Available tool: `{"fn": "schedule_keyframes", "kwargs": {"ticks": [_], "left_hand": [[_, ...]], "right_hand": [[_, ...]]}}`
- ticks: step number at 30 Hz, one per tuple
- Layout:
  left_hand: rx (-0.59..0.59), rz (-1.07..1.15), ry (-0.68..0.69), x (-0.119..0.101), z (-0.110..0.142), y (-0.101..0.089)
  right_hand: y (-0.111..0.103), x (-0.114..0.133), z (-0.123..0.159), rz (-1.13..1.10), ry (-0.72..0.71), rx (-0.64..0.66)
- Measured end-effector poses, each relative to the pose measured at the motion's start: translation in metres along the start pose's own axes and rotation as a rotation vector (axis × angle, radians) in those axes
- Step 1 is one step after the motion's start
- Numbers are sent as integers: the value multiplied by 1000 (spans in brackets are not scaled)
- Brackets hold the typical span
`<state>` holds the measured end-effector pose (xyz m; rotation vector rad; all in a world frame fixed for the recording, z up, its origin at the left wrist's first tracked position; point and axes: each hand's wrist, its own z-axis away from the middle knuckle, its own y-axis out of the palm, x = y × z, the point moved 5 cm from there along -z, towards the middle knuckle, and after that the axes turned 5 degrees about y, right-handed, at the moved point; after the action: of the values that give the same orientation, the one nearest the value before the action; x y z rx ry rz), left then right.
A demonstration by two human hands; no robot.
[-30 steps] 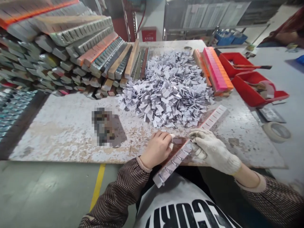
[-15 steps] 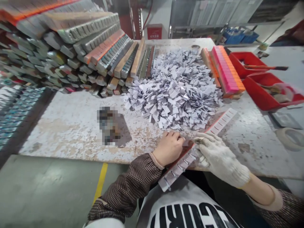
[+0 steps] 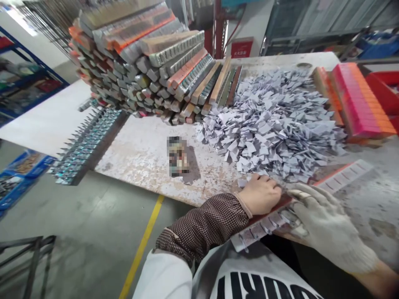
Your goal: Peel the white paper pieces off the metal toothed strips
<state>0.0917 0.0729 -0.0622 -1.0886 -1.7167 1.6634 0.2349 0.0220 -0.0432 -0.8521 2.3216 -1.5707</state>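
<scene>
A long slotted bar (image 3: 262, 232), reddish-brown on one side and pale on its slotted face, lies slantwise over the table's near edge. Thin metal pieces stick out of several slots at its lower end. My bare left hand (image 3: 262, 193) is closed against the bar's far side, fingers curled. My right hand (image 3: 330, 224), in a white knitted glove, bends its fingers over the bar just beside the left. What its fingertips pinch is hidden. The bar's upper part (image 3: 346, 174), with an orange edge, shows beyond the glove. A heap of small white pieces (image 3: 268, 128) lies just past my hands.
Many slotted bars (image 3: 162, 70) are stacked at the back left. A bar with metal spikes (image 3: 89, 141) lies by the left edge. Pink and orange blocks (image 3: 361, 99) and a red bin (image 3: 382, 89) stand right. A blurred-out object (image 3: 177, 157) sits on the worn tabletop (image 3: 137, 153).
The view has swung left, so everything appears farther right and the floor and shelves at left show. Both hands stay at the same place on the bar.
</scene>
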Motion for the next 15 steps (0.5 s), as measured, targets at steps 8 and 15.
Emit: {"fn": "schedule_keyframes", "kwargs": {"ticks": [8,15], "left_hand": [[18,-2,50,-5,-2,-7],[51,-4,49,-3,-7,-7]], "right_hand": [[16,-10,12,23,-175,-131],[23,-13,16,-65,-119,-142]]}}
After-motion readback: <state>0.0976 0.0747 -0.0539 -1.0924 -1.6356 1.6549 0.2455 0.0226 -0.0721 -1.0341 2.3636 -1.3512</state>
